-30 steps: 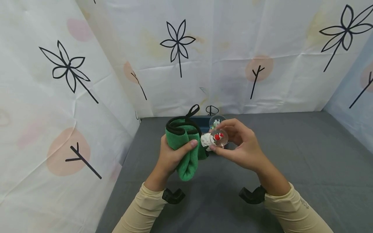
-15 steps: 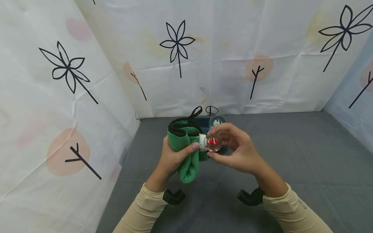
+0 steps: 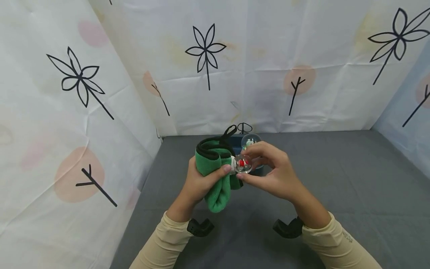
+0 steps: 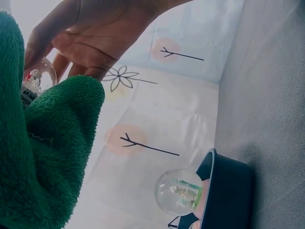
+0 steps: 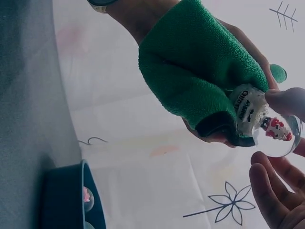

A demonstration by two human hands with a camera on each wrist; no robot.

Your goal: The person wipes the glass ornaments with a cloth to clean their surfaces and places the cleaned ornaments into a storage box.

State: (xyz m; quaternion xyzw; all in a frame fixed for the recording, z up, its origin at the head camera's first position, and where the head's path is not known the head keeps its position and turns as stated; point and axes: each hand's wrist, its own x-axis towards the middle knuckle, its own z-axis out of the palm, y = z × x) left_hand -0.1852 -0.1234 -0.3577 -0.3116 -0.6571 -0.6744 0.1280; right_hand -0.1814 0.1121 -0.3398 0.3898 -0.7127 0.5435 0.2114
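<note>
My left hand grips a folded green cloth with black edging and a loop. Its thumb lies over the white base of a small snow globe, which is tucked into the cloth's folds. A red and white figure shows inside the clear dome, and dark lettering marks the base in the right wrist view. From the right, my right hand holds the dome between thumb and fingers. The globe lies on its side, dome pointing right. Most of the left fingers are hidden behind the cloth.
Behind the hands, a dark blue bin stands on the grey table. A larger snow globe sticks up from it, and a smaller one with something pink sits inside. Patterned white sheets enclose the table.
The right hand has moved left, bringing the snow globe's base into the cloth. The left thumb now lies over that base. The left hand with the cloth has shifted slightly right.
</note>
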